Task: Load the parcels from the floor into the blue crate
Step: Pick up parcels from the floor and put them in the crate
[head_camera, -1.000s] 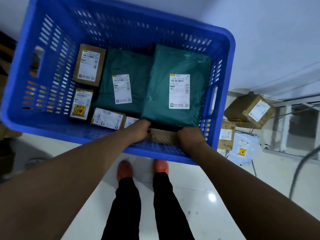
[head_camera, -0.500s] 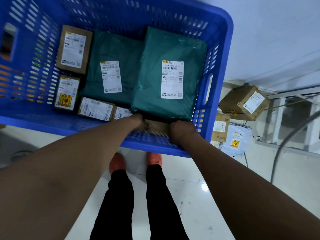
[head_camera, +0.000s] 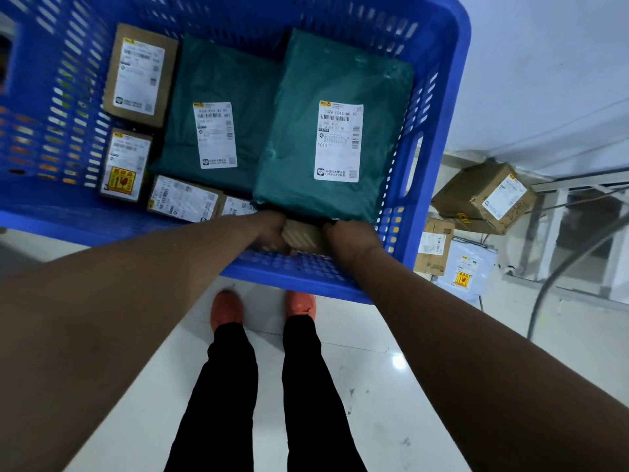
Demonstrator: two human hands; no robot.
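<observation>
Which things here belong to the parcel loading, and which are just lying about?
Job: blue crate; green mailer; brown box held between left hand and right hand; floor parcels waiting: large cardboard box, small carton, white mailer.
Lying about: grey cable; white frame.

The slotted blue crate (head_camera: 439, 97) holds a right green mailer (head_camera: 340, 80) overlapping a left green mailer (head_camera: 218, 80), both flat, labels up. Labelled cardboard boxes (head_camera: 141, 74) line its left and near sides. A small brown box (head_camera: 301, 235) sits against the near wall. On the floor to its right lie a brown carton (head_camera: 483, 199), a smaller box (head_camera: 434, 247) and a white mailer (head_camera: 471, 270).
</observation>
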